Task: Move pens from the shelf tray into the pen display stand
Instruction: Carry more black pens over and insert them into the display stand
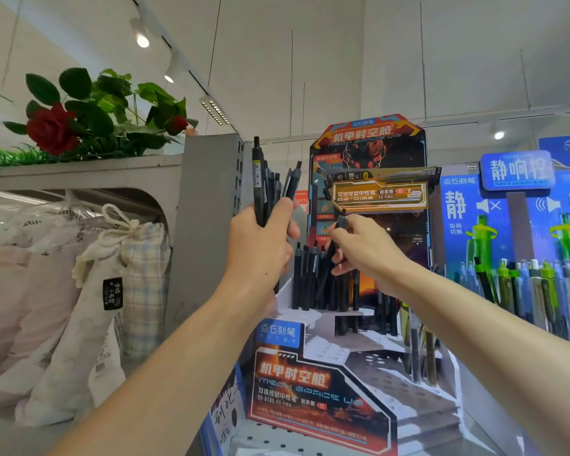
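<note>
My left hand [260, 245] grips a bundle of several black pens [267, 182], held upright to the left of the pen display stand [326, 383]. My right hand [362, 248] pinches the top of one black pen [334, 245], slanted down among the black pens [310, 278] that stand upright in the stand's upper back row. The stand is a stepped cardboard unit with orange and red print and rows of holes; more dark pens [422, 353] stand at its right side. The shelf tray is not in view.
A blue display [494, 205] with green and grey pens [540, 291] stands right of the stand. A grey shelf upright [204, 225] rises just left of my left hand. Beyond it hang cloth bags [79, 291], with an artificial rose [51, 130] on top.
</note>
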`<state>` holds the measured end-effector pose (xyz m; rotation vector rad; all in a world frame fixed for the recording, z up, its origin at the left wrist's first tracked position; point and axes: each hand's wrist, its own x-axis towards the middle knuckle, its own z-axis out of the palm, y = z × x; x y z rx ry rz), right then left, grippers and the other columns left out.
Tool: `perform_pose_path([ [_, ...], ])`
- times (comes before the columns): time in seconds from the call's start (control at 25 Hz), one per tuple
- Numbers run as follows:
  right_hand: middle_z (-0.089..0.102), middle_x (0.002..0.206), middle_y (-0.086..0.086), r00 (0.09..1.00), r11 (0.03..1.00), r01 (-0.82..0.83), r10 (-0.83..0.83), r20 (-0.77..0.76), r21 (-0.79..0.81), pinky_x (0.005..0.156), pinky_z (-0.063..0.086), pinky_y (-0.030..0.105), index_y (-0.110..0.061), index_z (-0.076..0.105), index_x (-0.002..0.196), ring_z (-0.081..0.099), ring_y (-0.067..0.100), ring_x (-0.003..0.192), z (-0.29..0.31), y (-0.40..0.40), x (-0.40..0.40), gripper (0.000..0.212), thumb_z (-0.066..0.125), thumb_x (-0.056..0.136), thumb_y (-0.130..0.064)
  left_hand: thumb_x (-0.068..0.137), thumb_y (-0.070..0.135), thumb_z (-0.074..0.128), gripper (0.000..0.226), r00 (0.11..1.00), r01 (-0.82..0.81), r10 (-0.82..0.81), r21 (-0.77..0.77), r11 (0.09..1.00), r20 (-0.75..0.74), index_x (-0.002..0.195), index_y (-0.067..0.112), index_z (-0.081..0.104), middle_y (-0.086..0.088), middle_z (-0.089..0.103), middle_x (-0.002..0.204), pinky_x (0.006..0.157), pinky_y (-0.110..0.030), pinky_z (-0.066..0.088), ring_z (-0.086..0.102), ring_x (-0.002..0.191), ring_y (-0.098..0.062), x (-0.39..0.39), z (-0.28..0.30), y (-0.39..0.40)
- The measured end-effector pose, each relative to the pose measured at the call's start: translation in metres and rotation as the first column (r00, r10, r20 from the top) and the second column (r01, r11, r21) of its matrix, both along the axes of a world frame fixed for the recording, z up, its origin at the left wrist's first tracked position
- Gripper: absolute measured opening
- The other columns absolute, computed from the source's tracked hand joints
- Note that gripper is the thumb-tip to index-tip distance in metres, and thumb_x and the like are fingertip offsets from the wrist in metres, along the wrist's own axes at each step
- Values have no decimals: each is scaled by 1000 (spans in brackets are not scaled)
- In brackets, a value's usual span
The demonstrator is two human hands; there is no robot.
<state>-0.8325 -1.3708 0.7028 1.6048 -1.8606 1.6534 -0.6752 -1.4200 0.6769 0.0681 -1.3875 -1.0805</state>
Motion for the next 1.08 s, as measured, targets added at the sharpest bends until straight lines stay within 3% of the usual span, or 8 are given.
perform_pose_path([
  [0.2,65,97,11,1000,996,-8,7,17,87,60,64,31,-11,59,122,64,18,73,-2,-9,-7,23,46,105,-17,103,29,53,19,999,18,-18,3,1000,42,101,17,68,4,58,62,36,-18,32,37,39,-5,-7,-1,-3],
  [0.48,67,105,16,998,989,-59,57,24,135,67,65,38,-11,58,129,63,20,74,1,-11,-5,27,45,105,-17,103,30,54,19,998,26,-26,-4,1000,64,105,18,67,6,59,61,36,-18,33,37,38,-5,-12,-4,-7],
  [0.72,63,97,18,997,985,-69,63,42,158,63,65,36,-6,58,123,62,20,72,3,-12,-4,23,47,105,-16,103,30,54,18,996,25,-26,7,1000,85,108,17,67,6,60,61,36,-17,33,38,39,-5,-13,-7,-9],
  [0.84,68,104,24,998,966,-55,48,31,252,62,65,37,-2,57,122,67,24,73,-2,-13,-7,21,51,103,-9,103,29,54,19,996,20,-21,13,1000,83,106,16,66,3,60,64,36,-17,33,38,39,-5,-13,-8,-9],
  [1.0,72,88,23,999,946,7,-19,34,324,65,65,40,3,55,111,75,33,77,-6,-16,-10,14,57,100,-5,103,32,54,23,993,-9,8,8,1000,118,96,16,68,-9,60,75,38,-19,33,37,40,-8,-13,-9,-10],
  [1.08,74,89,24,999,934,-16,1,40,358,66,65,39,4,56,110,76,34,78,0,-13,-9,13,57,100,-4,103,32,53,21,992,-26,26,-2,1000,127,97,19,68,-6,66,75,38,-19,34,37,40,-8,-13,-10,-10],
])
